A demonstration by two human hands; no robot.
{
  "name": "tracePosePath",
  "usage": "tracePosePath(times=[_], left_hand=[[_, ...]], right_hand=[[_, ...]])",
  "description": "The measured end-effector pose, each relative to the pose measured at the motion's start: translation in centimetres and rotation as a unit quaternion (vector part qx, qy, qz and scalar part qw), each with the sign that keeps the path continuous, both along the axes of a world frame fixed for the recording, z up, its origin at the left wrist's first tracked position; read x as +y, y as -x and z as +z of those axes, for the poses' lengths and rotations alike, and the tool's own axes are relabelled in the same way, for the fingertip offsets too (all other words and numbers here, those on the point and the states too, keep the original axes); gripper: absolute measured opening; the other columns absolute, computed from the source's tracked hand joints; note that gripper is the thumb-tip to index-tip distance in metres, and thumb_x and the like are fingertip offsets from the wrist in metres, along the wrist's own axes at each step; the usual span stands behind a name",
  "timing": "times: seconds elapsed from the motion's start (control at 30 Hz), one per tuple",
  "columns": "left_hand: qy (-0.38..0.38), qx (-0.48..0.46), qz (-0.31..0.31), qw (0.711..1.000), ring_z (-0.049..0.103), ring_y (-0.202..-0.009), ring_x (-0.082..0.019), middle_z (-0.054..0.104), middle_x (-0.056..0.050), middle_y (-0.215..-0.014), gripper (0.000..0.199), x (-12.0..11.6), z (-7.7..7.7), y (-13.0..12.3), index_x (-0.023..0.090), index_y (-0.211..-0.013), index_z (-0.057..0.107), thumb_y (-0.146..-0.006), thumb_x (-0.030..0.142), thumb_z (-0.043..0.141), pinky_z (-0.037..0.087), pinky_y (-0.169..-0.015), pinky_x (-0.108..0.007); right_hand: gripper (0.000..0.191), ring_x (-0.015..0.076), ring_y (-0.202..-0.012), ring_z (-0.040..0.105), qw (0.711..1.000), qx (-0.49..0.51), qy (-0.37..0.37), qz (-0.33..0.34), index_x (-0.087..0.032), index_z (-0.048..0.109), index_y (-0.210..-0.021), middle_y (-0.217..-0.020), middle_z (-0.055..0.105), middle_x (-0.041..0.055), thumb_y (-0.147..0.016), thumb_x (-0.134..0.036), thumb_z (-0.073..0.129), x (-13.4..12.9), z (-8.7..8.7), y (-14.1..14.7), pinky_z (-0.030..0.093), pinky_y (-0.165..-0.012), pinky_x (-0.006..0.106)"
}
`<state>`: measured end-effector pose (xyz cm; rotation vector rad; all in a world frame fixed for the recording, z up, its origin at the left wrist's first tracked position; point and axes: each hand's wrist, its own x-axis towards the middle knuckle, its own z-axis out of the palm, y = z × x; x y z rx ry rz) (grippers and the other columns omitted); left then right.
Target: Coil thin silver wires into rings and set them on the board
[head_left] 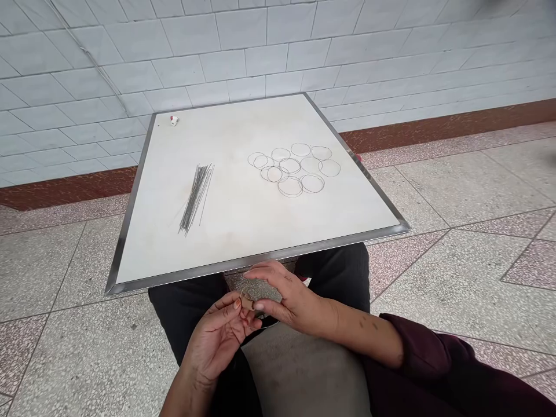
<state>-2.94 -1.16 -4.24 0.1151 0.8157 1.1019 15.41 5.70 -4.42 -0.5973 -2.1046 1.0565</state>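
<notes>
My left hand (219, 339) is over my lap, just in front of the table edge. Its thumb and fingers pinch a small brown piece (247, 303), whose material I cannot make out. A thin wire (271, 325) curves around and below the piece, partly hidden by my hands. My right hand (289, 298) arches over from the right. Its thumb tip touches the right end of the brown piece, while its fingers stay apart from the thumb above it.
A white table (243, 231) with a metal rim stands before me. On it lie a bundle of thin dark wires (195, 200) at left, several wire rings (290, 186) at right, and a small white and red item (174, 120) at the far left corner. A tiled wall (243, 35) rises behind.
</notes>
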Motion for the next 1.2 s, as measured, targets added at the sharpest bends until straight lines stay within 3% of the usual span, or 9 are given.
tracePosePath(times=[0.1,0.37,0.8,1.07,1.2], left_hand=[[0.013,0.011,0.005,1.000,0.058,-0.069,-0.013,0.064,-0.002,-0.070,0.011,-0.1,-0.1,-0.2,0.014,-0.079,0.075,-0.070,0.013,0.081,0.054,-0.068,-0.029],[-0.007,0.026,-0.021,0.999,0.053,-0.062,-0.011,0.058,0.001,-0.063,0.013,0.1,0.2,-0.8,0.015,-0.065,0.072,-0.068,0.017,0.084,0.049,-0.058,-0.024],[-0.019,0.065,-0.074,0.995,0.049,-0.054,-0.009,0.057,0.001,-0.059,0.012,0.0,-0.3,-1.0,0.014,-0.074,0.076,-0.069,0.022,0.083,0.048,-0.056,-0.024],[0.014,0.037,-0.043,0.998,0.056,-0.062,-0.011,0.061,-0.001,-0.066,0.013,0.1,0.4,-1.4,0.015,-0.071,0.074,-0.068,0.021,0.085,0.054,-0.066,-0.027],[0.006,0.033,-0.037,0.999,0.054,-0.057,-0.010,0.062,-0.001,-0.065,0.014,-0.1,0.4,-1.5,0.015,-0.071,0.074,-0.067,0.021,0.086,0.053,-0.061,-0.025]], right_hand=[[0.025,0.0185,-0.107,0.058,0.999,0.033,0.008,-0.002,-0.018,0.063,-0.117,-0.111,0.061,0.0104,-0.101,-0.033,0.050,0.1,0.0,0.2,0.052,-0.094,0.033],[0.016,0.0142,-0.083,0.062,0.997,0.056,0.026,-0.049,-0.020,0.067,-0.102,-0.086,0.068,0.0039,-0.100,-0.027,0.053,0.5,-0.6,0.4,0.056,-0.075,0.026],[0.026,0.0161,-0.088,0.059,0.999,0.018,-0.016,-0.029,-0.019,0.068,-0.094,-0.090,0.061,0.0055,-0.103,-0.027,0.045,0.9,-0.7,0.1,0.054,-0.077,0.028],[0.019,0.0157,-0.090,0.060,0.999,0.004,-0.031,-0.020,-0.018,0.069,-0.099,-0.094,0.060,0.0066,-0.100,-0.025,0.051,1.4,-1.0,-0.3,0.055,-0.079,0.027],[0.022,0.0151,-0.087,0.060,0.999,0.026,-0.026,-0.019,-0.018,0.070,-0.096,-0.090,0.059,0.0055,-0.100,-0.024,0.050,1.4,-1.0,-0.4,0.055,-0.077,0.026]])
